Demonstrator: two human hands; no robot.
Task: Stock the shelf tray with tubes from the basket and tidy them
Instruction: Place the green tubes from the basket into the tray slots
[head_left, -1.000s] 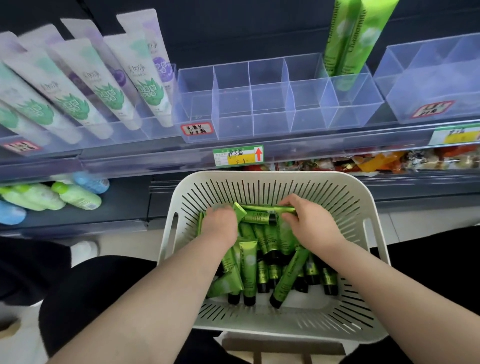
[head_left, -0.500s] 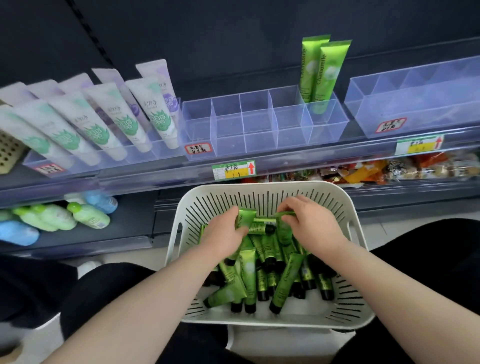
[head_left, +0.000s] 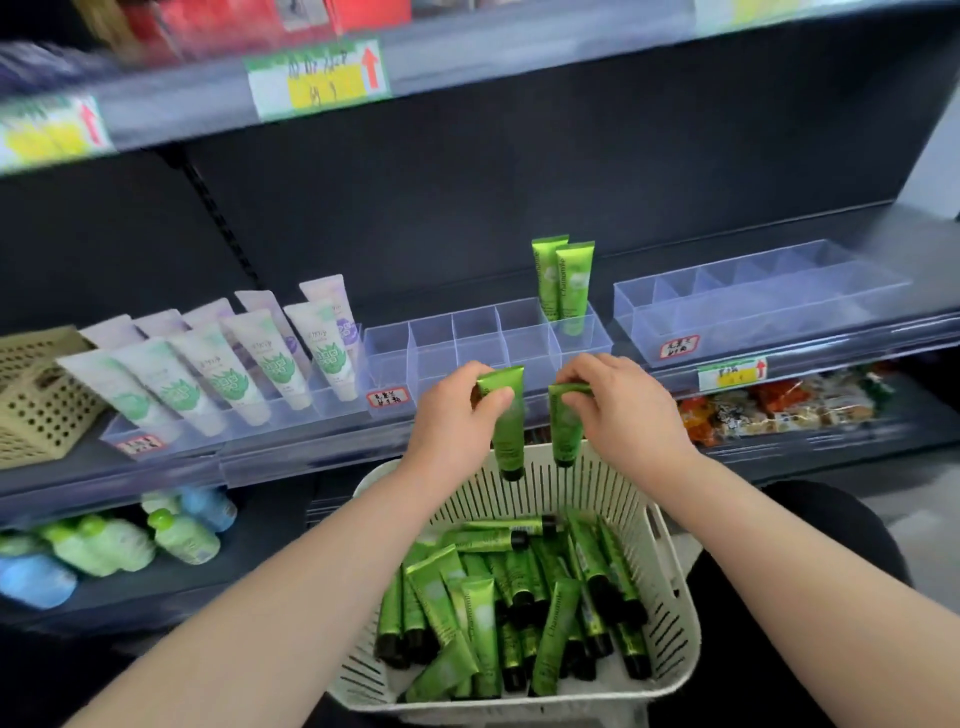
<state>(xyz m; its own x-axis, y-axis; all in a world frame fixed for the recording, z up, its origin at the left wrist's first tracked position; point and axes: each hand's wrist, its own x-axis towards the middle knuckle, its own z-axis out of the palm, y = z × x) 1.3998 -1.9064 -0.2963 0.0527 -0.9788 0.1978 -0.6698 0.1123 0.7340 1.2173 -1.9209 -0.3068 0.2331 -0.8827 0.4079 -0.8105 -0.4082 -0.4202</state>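
- 2 green tubes are held above the basket (head_left: 671, 571), 1 in each hand, caps down, hanging side by side with a narrow gap between them.
- The left tube (head_left: 508, 431) is pinched near its flat crimped end by the thumb and curled fingers of the left hand (head_left: 454, 415).
- The right tube (head_left: 566, 434) is pinched at its crimped end by the fingertips of the right hand (head_left: 626, 410).
- Both tubes are level with the front edge of the clear divided tray (head_left: 387, 358) on the shelf, just before it and not inside it.
- 2 more green tubes (head_left: 563, 280) stand upright in the tray's far right end; the compartments to their left lie open.
- A heap of well over 15 green tubes (head_left: 498, 603) lies in the white slotted basket; an exact count cannot be told.
- About 10 white tubes (head_left: 234, 366) lean in 2 rows just left of the tray.
- 1 more clear tray (head_left: 753, 306) sits to the right, apart from the first.
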